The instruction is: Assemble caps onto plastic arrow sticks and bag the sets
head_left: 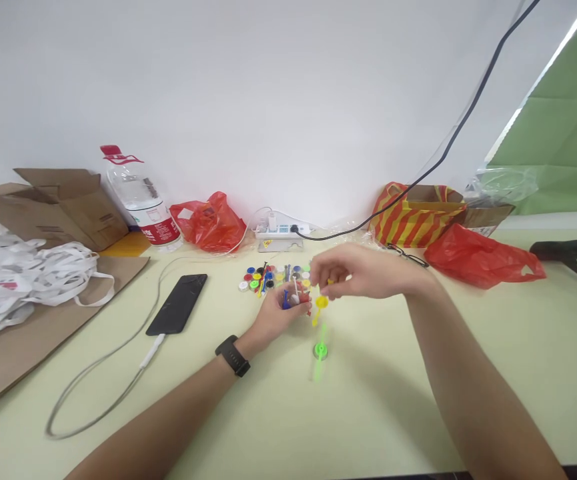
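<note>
My left hand, a dark watch on its wrist, is closed around several small plastic pieces: a blue piece, a white stick and red pieces. Just right of it, my right hand is bent down with its fingers pinched and yellow plastic showing between them. Below those fingertips is a yellow piece with a round disc and a thin stick, slightly blurred. Under it on the table is a bright green piece with a round centre and long, smeared ends.
Coloured discs and sticks lie behind my hands. A power strip sits by the wall. At left are a phone on a cable, a large bottle and cardboard. Red bags and a striped bag stand at right.
</note>
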Available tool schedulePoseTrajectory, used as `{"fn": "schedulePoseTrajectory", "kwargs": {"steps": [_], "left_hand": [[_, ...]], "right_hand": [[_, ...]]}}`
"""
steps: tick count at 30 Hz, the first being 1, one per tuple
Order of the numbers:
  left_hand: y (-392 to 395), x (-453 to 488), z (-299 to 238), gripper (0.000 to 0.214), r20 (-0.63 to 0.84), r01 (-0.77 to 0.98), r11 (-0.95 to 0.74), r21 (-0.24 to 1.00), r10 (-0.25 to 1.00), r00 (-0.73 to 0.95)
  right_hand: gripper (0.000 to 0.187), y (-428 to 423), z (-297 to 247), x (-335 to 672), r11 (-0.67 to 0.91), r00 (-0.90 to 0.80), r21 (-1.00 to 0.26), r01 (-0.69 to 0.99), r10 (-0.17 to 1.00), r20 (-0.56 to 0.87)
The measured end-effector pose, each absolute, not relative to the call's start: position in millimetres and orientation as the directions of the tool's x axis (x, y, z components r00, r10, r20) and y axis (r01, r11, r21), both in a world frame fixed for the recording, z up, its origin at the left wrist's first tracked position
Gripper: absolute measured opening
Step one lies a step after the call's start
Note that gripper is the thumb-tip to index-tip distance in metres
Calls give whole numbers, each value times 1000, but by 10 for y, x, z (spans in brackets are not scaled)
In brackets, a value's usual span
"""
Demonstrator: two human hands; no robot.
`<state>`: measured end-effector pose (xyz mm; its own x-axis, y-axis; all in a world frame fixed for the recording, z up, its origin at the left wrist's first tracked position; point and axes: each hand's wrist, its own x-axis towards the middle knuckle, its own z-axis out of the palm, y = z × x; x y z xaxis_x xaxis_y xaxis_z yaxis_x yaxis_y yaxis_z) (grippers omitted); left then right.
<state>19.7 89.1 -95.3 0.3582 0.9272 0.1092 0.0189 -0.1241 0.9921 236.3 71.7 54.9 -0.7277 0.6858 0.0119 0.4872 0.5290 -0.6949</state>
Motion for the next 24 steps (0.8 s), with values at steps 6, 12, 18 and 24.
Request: {"fn": "schedulePoseTrajectory", "kwargs": {"steps": [6, 12, 18, 24], "left_hand": [[867, 202, -940, 30, 122, 48, -150, 987, 921, 371], [862, 192, -962, 27, 150, 82, -198, 977, 904, 401], [848, 206, -964, 27, 150, 80, -199, 977, 900, 409], [830, 226, -933, 25, 155, 99, -212, 972, 900, 408]], "right_hand": [[9, 591, 734, 2437, 637, -395, -659, 401, 769, 503], [10, 672, 587, 2270, 654, -394, -550, 520, 754, 525], [11, 691, 543, 2252, 648, -440, -541, 536, 762, 476], [15, 673, 575, 2255, 664, -405, -479, 574, 739, 538]]}}
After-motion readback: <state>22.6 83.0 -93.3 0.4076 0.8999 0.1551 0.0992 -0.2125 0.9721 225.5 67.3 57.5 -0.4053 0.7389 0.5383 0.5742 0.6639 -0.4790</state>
